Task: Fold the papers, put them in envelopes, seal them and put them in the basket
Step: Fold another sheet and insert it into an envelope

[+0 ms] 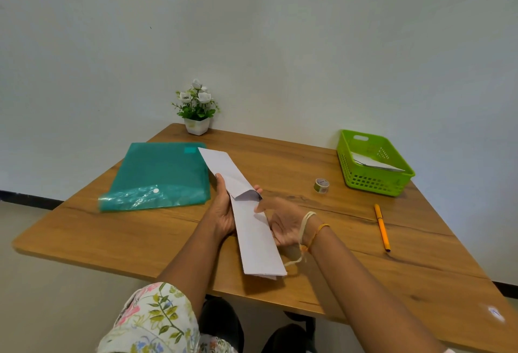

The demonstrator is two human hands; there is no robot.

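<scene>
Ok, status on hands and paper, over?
Left hand and right hand both gripping folded paper above table. Basket far right, holds envelopes. Nothing blocking.

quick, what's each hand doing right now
Left hand: grips the envelope by its left edge.
Right hand: holds the envelope's right edge, thumb on top.

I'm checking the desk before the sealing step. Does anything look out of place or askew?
Nothing is spilled or damaged. The teal folder has its flap open and crumpled at the near edge. The left hand and right hand hold the envelope.
</scene>
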